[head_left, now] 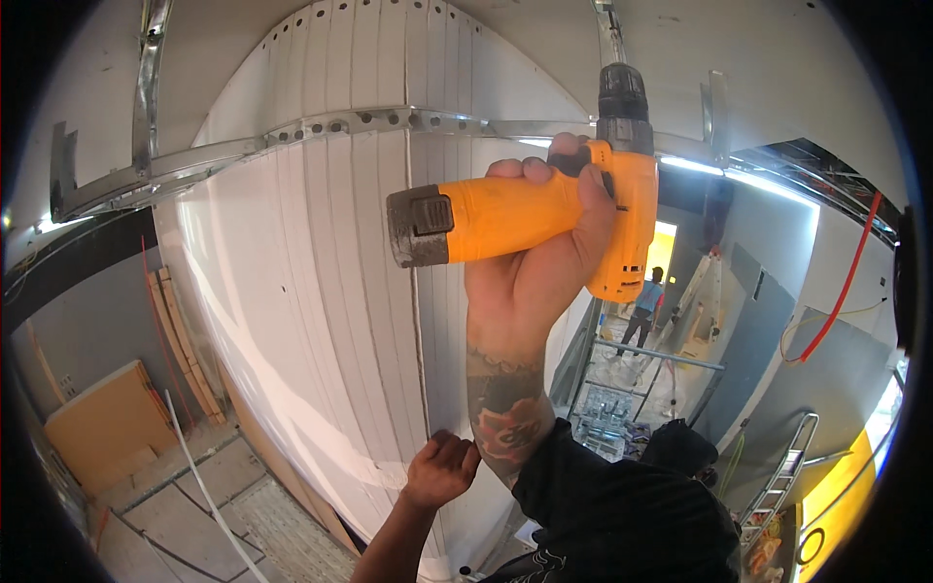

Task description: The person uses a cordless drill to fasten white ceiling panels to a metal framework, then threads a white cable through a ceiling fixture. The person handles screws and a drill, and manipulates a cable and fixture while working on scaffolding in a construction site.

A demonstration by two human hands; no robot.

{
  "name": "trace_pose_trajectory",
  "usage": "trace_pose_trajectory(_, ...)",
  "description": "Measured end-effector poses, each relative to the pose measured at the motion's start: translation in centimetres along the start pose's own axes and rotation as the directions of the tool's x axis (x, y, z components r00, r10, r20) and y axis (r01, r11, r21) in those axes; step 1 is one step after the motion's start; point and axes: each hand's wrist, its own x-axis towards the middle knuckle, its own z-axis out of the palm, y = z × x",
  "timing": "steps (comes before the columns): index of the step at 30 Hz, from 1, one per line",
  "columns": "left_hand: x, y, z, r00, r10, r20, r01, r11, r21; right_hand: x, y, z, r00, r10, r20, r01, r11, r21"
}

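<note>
- The orange drill (pixel 530 209) is up under the ceiling, carried by nothing but the right hand (pixel 525 282); its battery end crosses in front of the corner edge of the white panelled column (pixel 360 301), and its body stands right of that edge, chuck (pixel 622 92) pointing upward.
- The right hand is wrapped firmly round the grip, fingers over the far side, thumb along the body; the left hand (pixel 444 471) is lower, loosely curled near the column's corner edge, with nothing visible in it; whether it touches the panel I can't tell from here.
- I'd judge the drill fairly heavy for overhead work, with the weight split between motor body and dark battery pack (pixel 420 225); the casing looks hard, stiff and not fragile, though smooth orange plastic might slip in a dusty palm.
- Best hold, to my eye, is the grip close under the body, as here; I'd keep clear of the chuck, just below the hanging metal strip (pixel 610 34).
- As for brands or labels, I can read none on the drill; the pale print (pixel 550 562) on the dark clothing is illegible too.
</note>
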Motion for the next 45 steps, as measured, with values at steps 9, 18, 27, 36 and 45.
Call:
trace_pose_trajectory(9,-0.2,0.1,0.0,1.0,-0.005,0.022,0.005,1.0,-0.029,0.7,0.4,0.3,0.999,-0.02,0.027,0.02,1.0,0.002)
trace_pose_trajectory(18,-0.5,0.1,0.2,1.0,0.009,0.002,-0.009,0.999,0.041,1.0,1.0,0.3,1.0,-0.013,0.014,0.013,1.0,-0.023)
trace_pose_trajectory(27,-0.4,-0.1,-0.1,1.0,0.004,0.017,-0.004,1.0,0.021,1.2,3.1,0.8,1.0,0.003,-0.01,-0.003,0.999,0.043)
trace_pose_trajectory(36,-0.5,0.1,-0.1,0.997,0.003,0.072,-0.002,1.0,-0.008,1.5,2.3,1.4,1.0,0.025,-0.001,-0.025,0.998,-0.056)
trace_pose_trajectory(45,-0.2,0.3,-0.1,0.999,-0.013,-0.032,0.014,1.0,0.02,2.7,2.8,1.8,0.999,0.041,-0.025,-0.041,0.999,0.016)
